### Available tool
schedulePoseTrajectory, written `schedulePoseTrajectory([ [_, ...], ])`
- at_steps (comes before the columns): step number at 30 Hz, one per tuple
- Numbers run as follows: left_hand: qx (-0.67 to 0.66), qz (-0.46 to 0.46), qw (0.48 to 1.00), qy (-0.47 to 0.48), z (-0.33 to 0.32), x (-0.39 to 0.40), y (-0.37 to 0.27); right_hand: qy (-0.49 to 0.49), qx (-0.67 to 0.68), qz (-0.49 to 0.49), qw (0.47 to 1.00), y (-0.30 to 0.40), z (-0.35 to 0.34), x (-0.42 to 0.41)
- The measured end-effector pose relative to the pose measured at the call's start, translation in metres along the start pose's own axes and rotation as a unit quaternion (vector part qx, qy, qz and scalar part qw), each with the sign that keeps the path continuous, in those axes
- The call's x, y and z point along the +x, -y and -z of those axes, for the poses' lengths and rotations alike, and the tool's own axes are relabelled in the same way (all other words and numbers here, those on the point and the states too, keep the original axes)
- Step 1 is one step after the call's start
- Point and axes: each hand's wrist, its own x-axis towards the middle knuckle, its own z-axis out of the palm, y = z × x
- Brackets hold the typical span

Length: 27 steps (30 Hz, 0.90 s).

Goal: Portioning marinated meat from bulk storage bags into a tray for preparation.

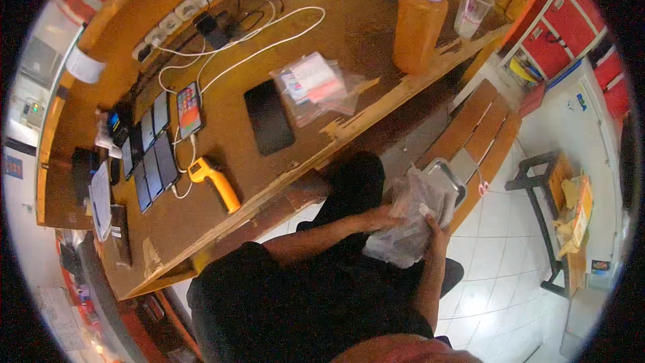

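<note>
My right hand [437,237] grips a crumpled clear plastic bag [390,249] over my lap, its thumb near a small whitish piece [426,209] at the film. My left hand [378,219] reaches to the bag from the other side. Its fingertips are blurred and partly hidden by the plastic, so its hold is unclear. Just beyond the bag, a metal tray [459,181] with a shiny rim rests on a slatted wooden bench [476,111]. What the bag contains cannot be made out.
The wooden desk [221,80] carries several phones [156,159], a yellow infrared thermometer [216,181], a dark phone [269,117], plastic sleeves [320,83], white cables [282,22] and an orange bottle [419,30]. A black-framed stool [541,212] stands at right on the tiled floor.
</note>
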Motion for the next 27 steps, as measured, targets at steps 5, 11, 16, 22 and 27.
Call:
schedulePoseTrajectory([
  [5, 0.053, 0.097, 0.992, 0.060, 0.033, -0.060, -0.015, 0.008, 0.078, -0.006, 0.997, -0.012, -0.032, -0.060],
  [11, 0.295, -0.198, 0.924, -0.143, 0.077, -0.145, -0.137, 0.047, 0.074, 0.011, 0.996, -0.012, -0.044, -0.099],
  [16, 0.454, -0.191, 0.823, -0.282, 0.105, -0.190, -0.188, 0.067, -0.021, 0.062, 0.996, 0.031, -0.057, -0.113],
  [22, 0.599, -0.028, 0.682, -0.419, 0.129, -0.193, -0.168, 0.127, -0.106, 0.134, 0.977, 0.070, -0.058, -0.113],
  [27, 0.614, 0.096, 0.674, -0.399, 0.138, -0.175, -0.168, 0.135, -0.103, 0.148, 0.974, 0.077, -0.067, -0.112],
])
